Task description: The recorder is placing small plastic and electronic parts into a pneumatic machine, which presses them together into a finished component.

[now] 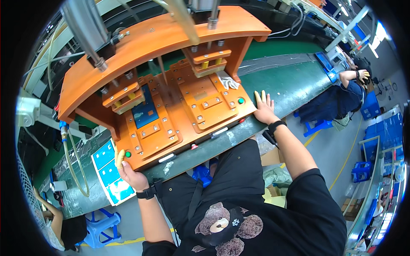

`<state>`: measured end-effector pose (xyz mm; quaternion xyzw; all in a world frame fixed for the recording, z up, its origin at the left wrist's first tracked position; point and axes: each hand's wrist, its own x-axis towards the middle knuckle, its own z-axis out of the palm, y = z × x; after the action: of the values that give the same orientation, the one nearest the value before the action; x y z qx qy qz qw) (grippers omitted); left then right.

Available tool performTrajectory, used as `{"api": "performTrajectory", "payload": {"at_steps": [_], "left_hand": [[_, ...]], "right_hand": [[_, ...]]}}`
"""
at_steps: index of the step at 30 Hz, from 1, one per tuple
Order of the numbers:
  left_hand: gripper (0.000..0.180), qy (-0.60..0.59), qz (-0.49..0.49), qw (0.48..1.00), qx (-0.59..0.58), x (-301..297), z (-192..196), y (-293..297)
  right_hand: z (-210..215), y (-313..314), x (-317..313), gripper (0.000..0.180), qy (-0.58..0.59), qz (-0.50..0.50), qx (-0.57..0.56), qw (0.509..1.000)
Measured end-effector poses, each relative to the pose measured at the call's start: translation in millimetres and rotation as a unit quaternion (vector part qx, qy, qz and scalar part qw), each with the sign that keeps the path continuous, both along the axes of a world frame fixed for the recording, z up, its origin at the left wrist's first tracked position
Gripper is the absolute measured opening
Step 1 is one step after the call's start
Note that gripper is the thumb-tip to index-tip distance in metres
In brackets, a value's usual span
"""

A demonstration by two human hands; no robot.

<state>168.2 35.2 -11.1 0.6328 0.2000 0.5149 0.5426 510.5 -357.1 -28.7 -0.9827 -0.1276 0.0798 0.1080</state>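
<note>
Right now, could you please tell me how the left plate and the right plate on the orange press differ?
The left plate has a blue sheet on it, while the right plate shows no blue sheet. A crumpled white cloth lies by the right plate's rear right corner; none shows beside the left plate. Both are orange, dotted with silver screws, and sit on the press.
</note>
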Motion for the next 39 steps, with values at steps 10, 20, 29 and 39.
{"api": "performTrajectory", "payload": {"at_steps": [10,20,29,39], "left_hand": [[0.033,0.008,0.017,0.999,0.042,1.9,3.6,0.8],[0.031,-0.001,-0.002,0.999,0.044,0.4,8.7,0.9],[0.032,0.023,0.005,0.997,0.071,0.5,10.0,1.3],[0.028,-0.013,-0.027,0.999,0.04,-4.2,6.8,4.0]], "right_hand": [[-2.9,-9.1,-43.1,0.076,0.04,0.036,0.095,0.994],[43.5,56.8,-67.8,0.048,0.122,0.047,0.623,0.771],[31.0,67.4,-65.7,0.048,0.087,0.062,0.711,0.695],[19.9,67.3,-60.7,0.044,0.094,0.0,0.736,0.671]]}}
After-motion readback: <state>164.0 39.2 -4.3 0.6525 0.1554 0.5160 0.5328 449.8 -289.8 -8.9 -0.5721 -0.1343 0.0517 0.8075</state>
